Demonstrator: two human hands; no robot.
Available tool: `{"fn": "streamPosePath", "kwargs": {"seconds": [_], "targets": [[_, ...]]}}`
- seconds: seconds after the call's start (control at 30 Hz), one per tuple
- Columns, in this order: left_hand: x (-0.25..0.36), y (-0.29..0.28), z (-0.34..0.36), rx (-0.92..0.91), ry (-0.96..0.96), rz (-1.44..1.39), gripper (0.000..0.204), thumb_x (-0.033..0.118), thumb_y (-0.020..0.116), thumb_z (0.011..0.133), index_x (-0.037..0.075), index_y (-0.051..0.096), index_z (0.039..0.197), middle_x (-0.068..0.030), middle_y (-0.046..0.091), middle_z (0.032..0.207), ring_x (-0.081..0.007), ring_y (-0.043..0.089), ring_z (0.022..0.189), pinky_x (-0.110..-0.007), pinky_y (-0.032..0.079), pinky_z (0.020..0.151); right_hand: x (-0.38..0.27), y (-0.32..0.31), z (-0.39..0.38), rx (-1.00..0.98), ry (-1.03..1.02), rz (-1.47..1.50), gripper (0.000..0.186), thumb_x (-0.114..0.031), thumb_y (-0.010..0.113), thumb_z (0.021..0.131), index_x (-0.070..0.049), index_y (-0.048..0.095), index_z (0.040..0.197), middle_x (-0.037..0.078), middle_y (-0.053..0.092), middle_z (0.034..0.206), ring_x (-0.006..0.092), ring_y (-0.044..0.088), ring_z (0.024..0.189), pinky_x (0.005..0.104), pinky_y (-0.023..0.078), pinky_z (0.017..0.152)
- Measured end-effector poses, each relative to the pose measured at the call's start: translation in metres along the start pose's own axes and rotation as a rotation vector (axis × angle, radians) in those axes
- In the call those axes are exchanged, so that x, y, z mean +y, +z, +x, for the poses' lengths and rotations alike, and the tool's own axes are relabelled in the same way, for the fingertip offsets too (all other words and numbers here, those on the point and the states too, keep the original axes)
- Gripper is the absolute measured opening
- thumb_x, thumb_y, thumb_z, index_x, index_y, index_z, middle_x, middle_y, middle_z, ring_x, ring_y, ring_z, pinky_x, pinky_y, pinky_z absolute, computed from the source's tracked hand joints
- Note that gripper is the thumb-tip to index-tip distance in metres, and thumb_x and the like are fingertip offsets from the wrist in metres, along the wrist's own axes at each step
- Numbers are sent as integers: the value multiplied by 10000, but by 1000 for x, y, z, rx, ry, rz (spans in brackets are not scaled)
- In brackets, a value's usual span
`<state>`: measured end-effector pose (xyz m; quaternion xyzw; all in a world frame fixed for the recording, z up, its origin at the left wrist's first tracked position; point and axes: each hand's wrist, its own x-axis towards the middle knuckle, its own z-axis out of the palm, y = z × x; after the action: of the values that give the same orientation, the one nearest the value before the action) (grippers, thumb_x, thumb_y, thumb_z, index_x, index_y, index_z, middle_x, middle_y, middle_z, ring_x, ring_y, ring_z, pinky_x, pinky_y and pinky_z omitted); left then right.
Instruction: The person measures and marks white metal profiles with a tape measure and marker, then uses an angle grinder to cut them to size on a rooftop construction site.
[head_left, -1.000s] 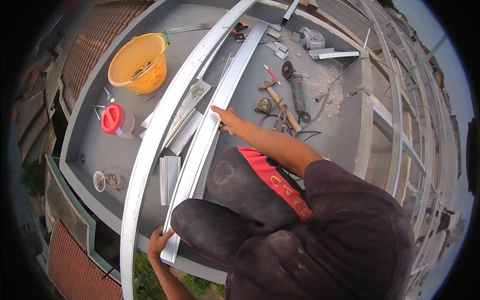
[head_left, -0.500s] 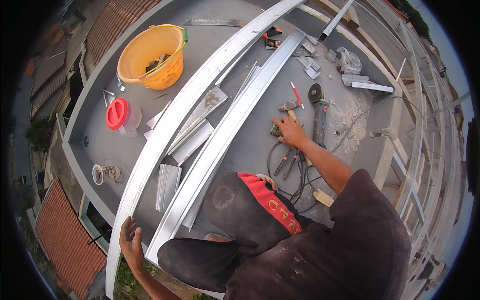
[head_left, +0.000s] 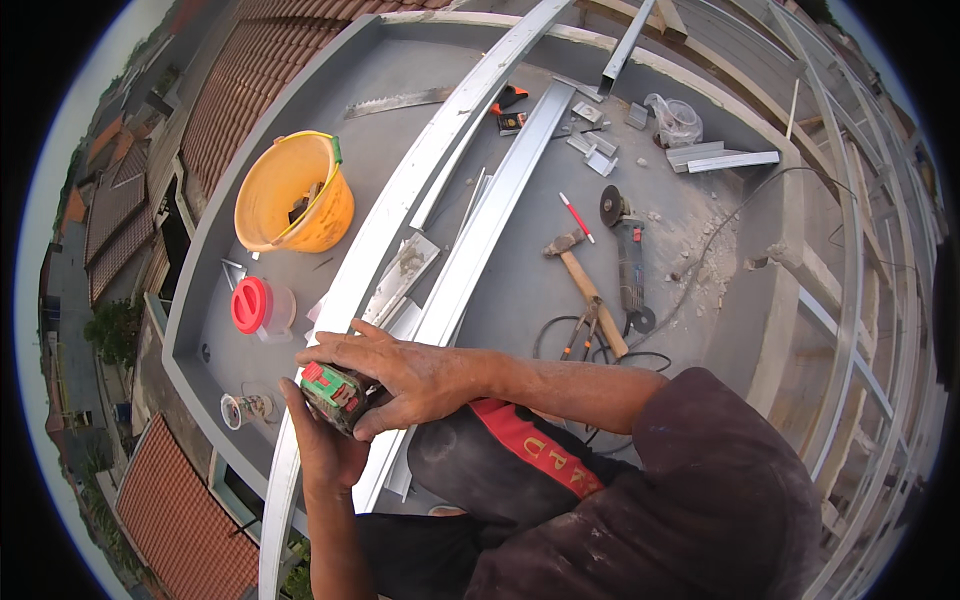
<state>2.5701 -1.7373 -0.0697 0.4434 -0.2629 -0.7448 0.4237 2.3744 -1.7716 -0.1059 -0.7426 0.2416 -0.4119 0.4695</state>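
Observation:
Between my two hands is a green, red and black tape measure (head_left: 336, 394), held over the long white metal profiles. My right hand (head_left: 415, 374) wraps over its far side and near edge with bent fingers. My left hand (head_left: 328, 445) supports it from the left, its fingers partly hidden behind the case. Directly beneath lie a long metal channel (head_left: 480, 215) and a longer metal strip (head_left: 395, 195), running side by side away from me. Whether any blade is drawn out of the case I cannot tell.
A hammer (head_left: 590, 300), pliers (head_left: 583, 325), a red marker (head_left: 577, 217) and an angle grinder (head_left: 630, 265) lie right of the profiles. To the left stand a yellow bucket (head_left: 335, 215) and a red-lidded container (head_left: 252, 305). A parapet (head_left: 190, 330) borders the roof slab.
My right hand has picked up the tape measure from beside the hammer and carried it left. My left hand has come up to meet it, and both now hold it.

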Motion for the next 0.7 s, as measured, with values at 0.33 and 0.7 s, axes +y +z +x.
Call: {"fn": "streamPosePath", "kwargs": {"seconds": [0.33, 0.7], "targets": [[-28, -39, -22, 169, 310, 633, 606, 428, 772, 975, -1, 620, 1375, -102, 688, 1147, -172, 645, 1032, -328, 528, 890, 32, 25, -10, -111, 649, 566, 562, -285, 736, 1012, 67, 552, 1409, 140, 727, 947, 203, 745, 862, 333, 656, 717], [-36, -72, -35, 226, 205, 787, 559, 458, 724, 994, -23, 643, 1265, -165, 728, 1046, -213, 686, 950, -357, 551, 847, 33, 51, 4, -175, 779, 690, 447, -287, 784, 958, 21, 628, 1241, 173, 738, 936, 228, 764, 804, 350, 655, 698]]}}
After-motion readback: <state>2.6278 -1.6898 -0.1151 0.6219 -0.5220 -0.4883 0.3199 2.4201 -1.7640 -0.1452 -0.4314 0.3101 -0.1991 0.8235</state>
